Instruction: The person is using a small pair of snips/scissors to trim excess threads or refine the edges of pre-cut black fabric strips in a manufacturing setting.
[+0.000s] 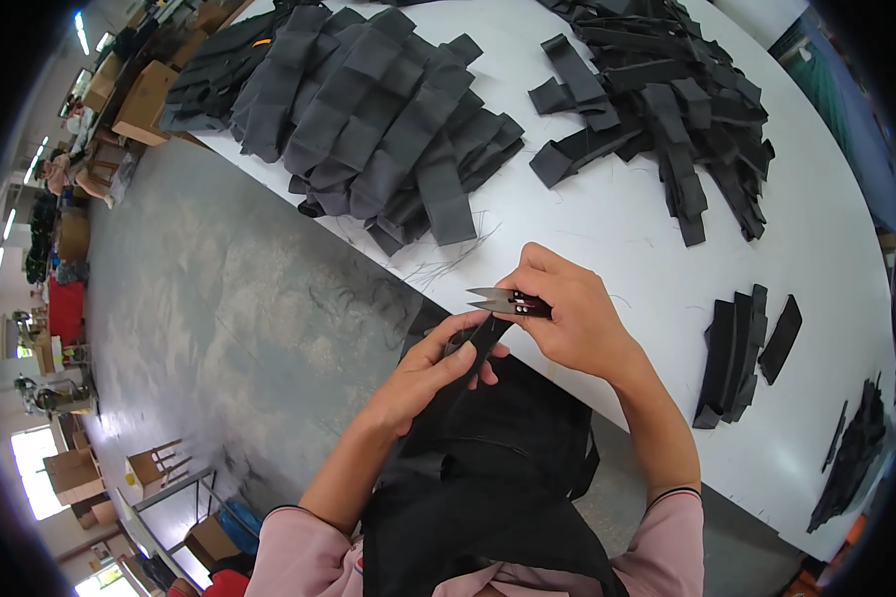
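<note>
My right hand (575, 310) is closed around a pair of thread snips (516, 303), whose two pointed blades are spread and aim left. Just below the blades, my left hand (438, 364) pinches a black fabric strip (483, 343) between thumb and fingers. The strip's upper end lies close to the snips; whether the blades touch it I cannot tell. Its lower part merges with the black cloth (498, 438) over my lap. Both hands are at the near edge of the white table (587, 224).
Large heaps of black fabric strips lie on the table, one at far left (368, 119), another at far right (667, 99). A small stack of strips (732, 358) sits to the right. Loose threads (458, 259) litter the edge. Cardboard boxes (146, 102) stand beyond the grey floor (219, 279).
</note>
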